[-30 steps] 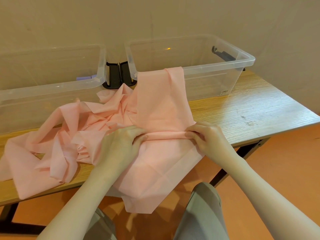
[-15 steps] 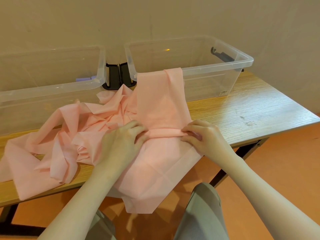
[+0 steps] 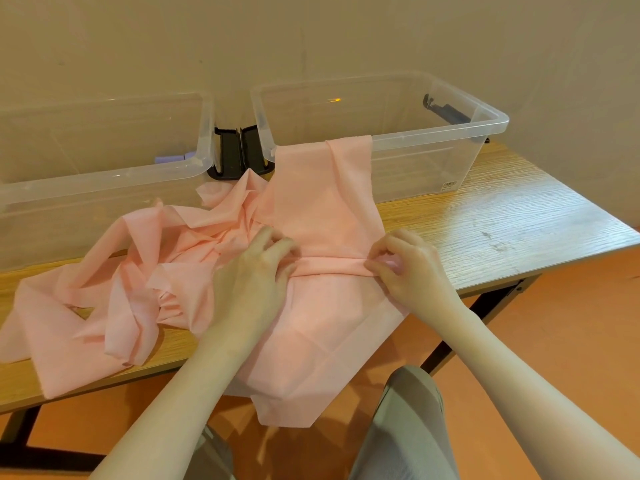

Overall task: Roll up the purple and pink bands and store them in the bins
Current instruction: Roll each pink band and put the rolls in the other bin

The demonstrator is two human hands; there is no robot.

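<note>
Left clear plastic bin (image 3: 104, 174): stands to the left of the black latches; a small lilac object (image 3: 169, 158), likely the rolled purple band, shows through its wall. That half looks done.

Long pink stretchy band (image 3: 322, 209): mostly loose. A crumpled heap lies on the wooden table (image 3: 502, 216) before the left bin; one length is draped up over the right bin's front rim; one end hangs off the table's near edge.

Left hand (image 3: 254, 282): fingers curled, pressing the left end of a narrow fold across the band.

Right hand (image 3: 410, 268): fingertips pinching the fold's right end.

Right clear plastic bin (image 3: 433, 140): no roll inside.

Judgement: rolling barely begun, a first turn only; remaining length and storing still to do.
</note>
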